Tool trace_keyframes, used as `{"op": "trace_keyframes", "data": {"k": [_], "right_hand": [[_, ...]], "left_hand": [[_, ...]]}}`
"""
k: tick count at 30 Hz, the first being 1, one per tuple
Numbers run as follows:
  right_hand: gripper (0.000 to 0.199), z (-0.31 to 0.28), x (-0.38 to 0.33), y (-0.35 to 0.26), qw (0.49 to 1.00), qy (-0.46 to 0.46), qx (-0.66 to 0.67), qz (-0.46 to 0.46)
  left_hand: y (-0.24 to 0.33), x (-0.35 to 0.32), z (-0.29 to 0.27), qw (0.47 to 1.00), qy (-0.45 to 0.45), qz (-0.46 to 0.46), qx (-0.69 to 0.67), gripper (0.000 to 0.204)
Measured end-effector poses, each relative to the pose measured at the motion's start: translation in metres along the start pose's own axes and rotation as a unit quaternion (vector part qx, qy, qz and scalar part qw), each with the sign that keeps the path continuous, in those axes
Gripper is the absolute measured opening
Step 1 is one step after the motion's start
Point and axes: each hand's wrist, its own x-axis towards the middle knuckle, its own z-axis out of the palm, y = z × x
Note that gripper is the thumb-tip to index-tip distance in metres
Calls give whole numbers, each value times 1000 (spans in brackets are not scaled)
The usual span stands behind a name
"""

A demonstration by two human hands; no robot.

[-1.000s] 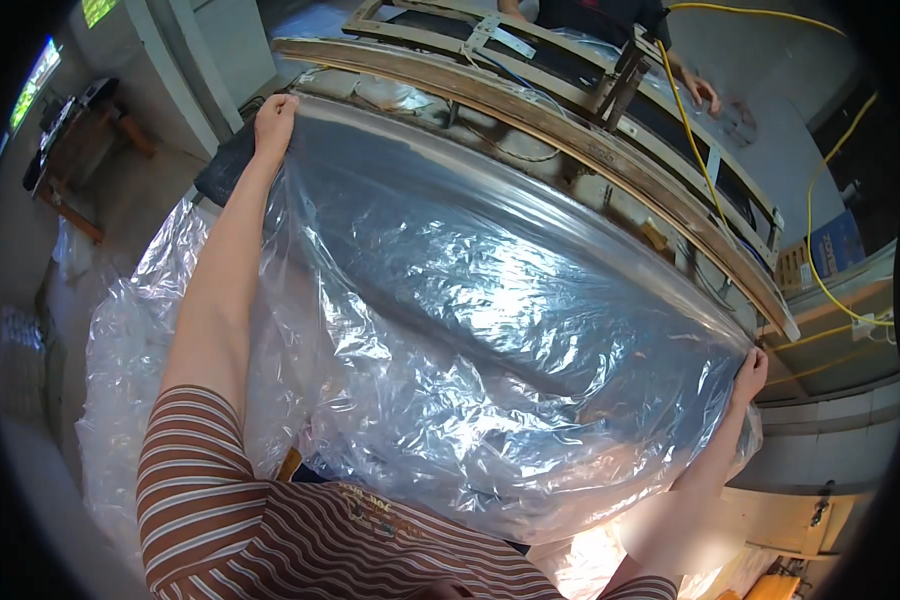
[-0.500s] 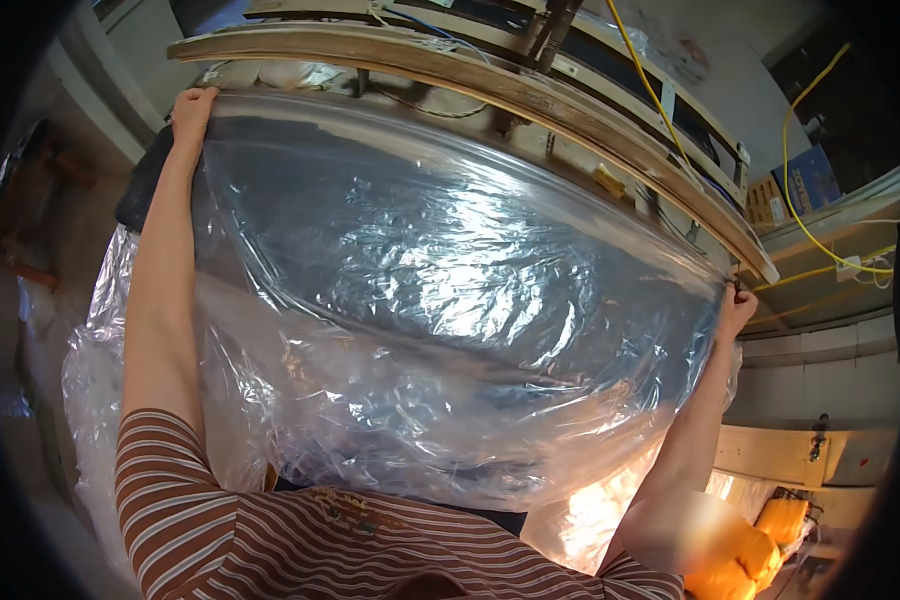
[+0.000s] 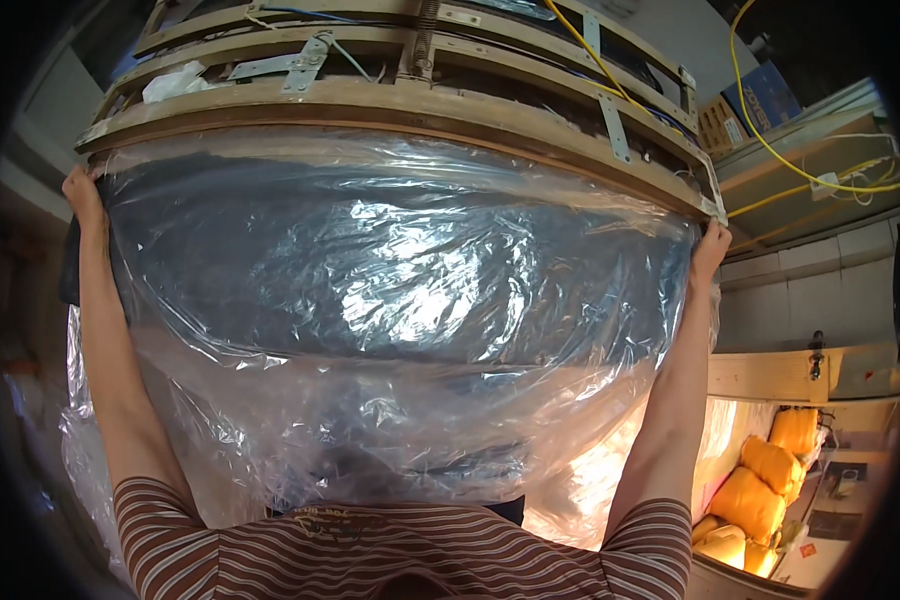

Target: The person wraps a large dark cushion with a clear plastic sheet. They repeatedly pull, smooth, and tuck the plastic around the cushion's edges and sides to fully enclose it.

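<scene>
Clear plastic film (image 3: 420, 310) spreads in front of the person from one hand to the other, over a dark panel (image 3: 71, 265) whose bare edge shows at far left, with its far edge running along the near rail of a wooden frame (image 3: 370, 100). At the left end, the left hand (image 3: 85, 192) has its fingers curled closed, clamped on the film's far corner just beside the rail's tip; good handling here likely means a firm pinch close to the edge, pulling outward without digging in the nails. The left forearm (image 3: 120, 360) reaches nearly straight up and away, leaning outward.

Across the middle, wrinkles and bright glints run through the film, so an even sideways pull, with both corners drawn at the same rate, should flatten it best; care seems wise near the rail, where rough wood could snag thin plastic. Whether the film touches the rail there, I cannot tell.

At the right end, the right hand (image 3: 710, 252) is bunched closed on the film's other corner, just below the rail's tip, fingertips partly hidden. The right forearm (image 3: 675, 385) slants up and outward, roughly mirroring the left; matching tension on both sides would help keep the edge parallel to the rail.
</scene>
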Motion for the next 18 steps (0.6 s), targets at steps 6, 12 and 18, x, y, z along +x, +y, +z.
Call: {"op": "trace_keyframes", "data": {"k": [6,12,18], "right_hand": [[39,-51,12,1,948,-138,-272,-90],[20,-121,-50,-75,937,-316,-84,-124],[18,-149,-94,-177,888,-417,146,130]], "left_hand": [[37,-64,66,965,-188,15,181,36],[-8,-10,-22,965,-205,-157,-44,47],[30,22,-46,846,-52,298,438,44]]}}
